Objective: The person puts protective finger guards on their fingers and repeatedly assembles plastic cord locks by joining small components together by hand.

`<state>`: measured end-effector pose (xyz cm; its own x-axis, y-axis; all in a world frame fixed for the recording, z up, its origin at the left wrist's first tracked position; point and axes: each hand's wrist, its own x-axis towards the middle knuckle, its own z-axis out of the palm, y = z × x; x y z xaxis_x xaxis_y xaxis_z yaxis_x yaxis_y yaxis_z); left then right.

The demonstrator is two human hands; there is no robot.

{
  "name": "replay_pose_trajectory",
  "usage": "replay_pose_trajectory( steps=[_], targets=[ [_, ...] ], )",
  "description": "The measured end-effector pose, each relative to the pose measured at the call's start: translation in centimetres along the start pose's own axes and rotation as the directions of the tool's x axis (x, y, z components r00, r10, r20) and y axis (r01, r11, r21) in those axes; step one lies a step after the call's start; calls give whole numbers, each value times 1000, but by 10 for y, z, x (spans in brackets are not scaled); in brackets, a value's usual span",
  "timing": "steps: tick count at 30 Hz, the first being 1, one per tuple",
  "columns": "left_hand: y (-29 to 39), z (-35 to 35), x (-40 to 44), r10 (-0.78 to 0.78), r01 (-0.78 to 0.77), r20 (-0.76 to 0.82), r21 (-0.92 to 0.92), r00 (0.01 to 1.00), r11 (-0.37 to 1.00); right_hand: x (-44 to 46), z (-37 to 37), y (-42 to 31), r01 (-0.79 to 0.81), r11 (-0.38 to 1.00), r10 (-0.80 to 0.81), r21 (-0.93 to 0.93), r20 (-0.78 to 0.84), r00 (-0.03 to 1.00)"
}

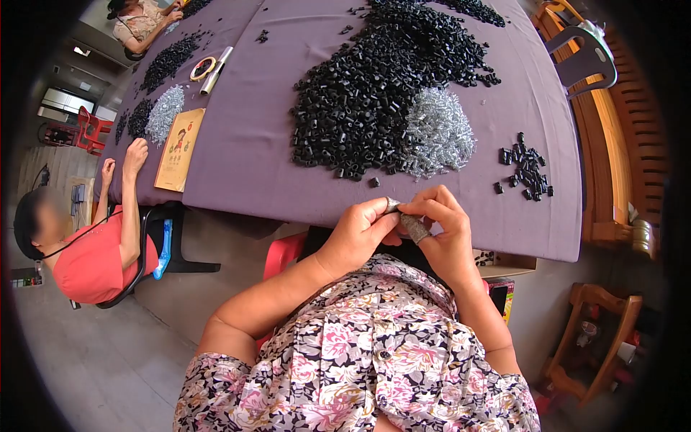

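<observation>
My left hand (363, 229) and my right hand (444, 227) meet in front of my chest at the table's near edge, fingers closed in a pinch. Between the fingertips a small black plastic piece (398, 209) shows in part; the fingers hide most of it. Grey wrapping (414, 228) covers a finger of my right hand, and a similar band circles a left fingertip. Just beyond the hands lies a big heap of small black plastic parts (353, 108), with a pile of small metal springs (440, 133) against its right side. One loose black part (373, 183) sits nearest my hands.
A smaller group of black pieces (529, 169) lies right on the purple tablecloth (248, 144). Leftward are a yellow booklet (180, 150), tape roll (202, 69), another spring pile (165, 114) and a seated person in red (101, 259). Another person (140, 25) works farther back.
</observation>
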<state>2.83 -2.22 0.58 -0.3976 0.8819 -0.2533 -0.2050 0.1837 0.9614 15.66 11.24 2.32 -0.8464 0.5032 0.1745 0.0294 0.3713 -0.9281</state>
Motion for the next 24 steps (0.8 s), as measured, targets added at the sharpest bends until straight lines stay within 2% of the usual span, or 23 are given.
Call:
replay_pose_trajectory(
  steps=[4, 14, 17, 20, 24],
  targets=[
    [2, 2, 0, -6, 5, -8, -104, 1000, 995, 1, 0, 0, -3, 1000, 4, 18, -23, 1000],
    [-1, 2, 0, -12, 8, -34, -126, 999, 992, 1, -2, 0, -18, 1000, 17, 12, 27, 999],
    [6, 4, 0, -31, 18, -62, -197, 998, 980, 1, 0, -8, 37, 996, -36, -81, 21, 999],
    [-1, 6, 3, -22, 5, -56, -286, 998, 958, 3, 9, -3, 237, 913, -248, -333, 12, 969],
    [-13, 7, 3, -38, 32, -8, -351, 999, 936, 0, 15, 10, 271, 882, -272, -387, 53, 961]
  ],
)
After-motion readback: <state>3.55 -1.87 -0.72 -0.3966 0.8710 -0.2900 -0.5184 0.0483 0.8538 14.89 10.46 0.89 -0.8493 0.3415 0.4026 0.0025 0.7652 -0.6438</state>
